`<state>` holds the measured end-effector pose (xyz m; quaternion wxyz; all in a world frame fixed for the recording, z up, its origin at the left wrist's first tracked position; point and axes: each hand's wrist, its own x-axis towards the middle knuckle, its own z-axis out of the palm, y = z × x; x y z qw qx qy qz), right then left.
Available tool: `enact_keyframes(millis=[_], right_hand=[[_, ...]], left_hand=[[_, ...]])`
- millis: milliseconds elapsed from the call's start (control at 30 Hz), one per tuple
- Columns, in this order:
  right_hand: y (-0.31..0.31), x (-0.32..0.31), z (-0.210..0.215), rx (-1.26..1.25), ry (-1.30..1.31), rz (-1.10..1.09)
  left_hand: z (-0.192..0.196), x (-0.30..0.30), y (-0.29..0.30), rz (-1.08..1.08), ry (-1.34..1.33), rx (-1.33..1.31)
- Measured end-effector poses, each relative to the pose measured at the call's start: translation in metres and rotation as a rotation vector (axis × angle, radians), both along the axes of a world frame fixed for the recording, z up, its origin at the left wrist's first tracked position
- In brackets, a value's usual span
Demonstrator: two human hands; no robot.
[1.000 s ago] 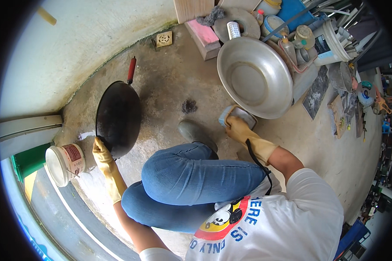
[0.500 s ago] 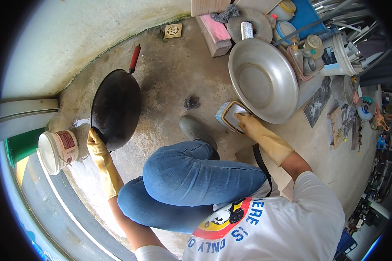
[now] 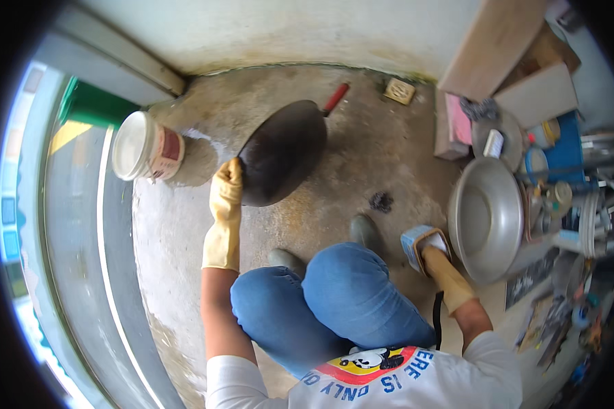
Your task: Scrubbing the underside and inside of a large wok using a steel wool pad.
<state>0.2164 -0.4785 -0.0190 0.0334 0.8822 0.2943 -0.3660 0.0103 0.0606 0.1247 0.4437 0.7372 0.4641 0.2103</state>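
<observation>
Person crouching on the concrete floor [image 3: 361, 157], knees in blue jeans filling the lower middle of the view; 2 hands in yellow rubber gloves, both busy. Left hand [image 3: 228, 183] is up at about 11 o'clock from the knees, fingers curled tight over the near rim of the black wok [image 3: 283, 151], so it is closed on that rim; the wok stands tilted on the floor, dark underside toward the camera, its red handle [image 3: 335, 98] pointing away to 1 o'clock toward the wall. Just beside the wok, at its 9 o'clock, a white plastic tub [image 3: 143, 146] with a red label lies on its side on a wet patch of floor; a green container [image 3: 92, 105] sits beyond that at 10 o'clock, by the sliding-door track. Right hand [image 3: 435, 258] is out at 3 o'clock from the knees, reaching into a small blue-rimmed tub [image 3: 421, 243] that rests on the floor; the fingertips are hidden inside it, so I cannot tell how far that hand is open or whether it has hold of anything. Touching distance to the tub's 3 o'clock stands a big silver basin [image 3: 484, 218], tipped on edge against a clutter of pots and bottles; a small dark scouring pad [image 3: 381, 201] lies on the floor between wok and basin.
</observation>
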Motion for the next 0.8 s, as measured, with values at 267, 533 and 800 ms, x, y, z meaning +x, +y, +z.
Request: enact_keyframes(millis=[267,533,800], right_hand=[[-0.017,-0.022,0.027,0.419,-0.118,-0.371],[0.037,-0.037,0.113,0.961,0.458,-1.196],[0.35,-0.006,0.174,1.428,0.954,-0.802]], left_hand=[[0.007,-0.019,0.011,0.048,0.126,0.039],[0.008,-0.018,0.019,0.103,0.093,-0.016],[0.021,-0.004,0.014,0.093,0.108,-0.058]])
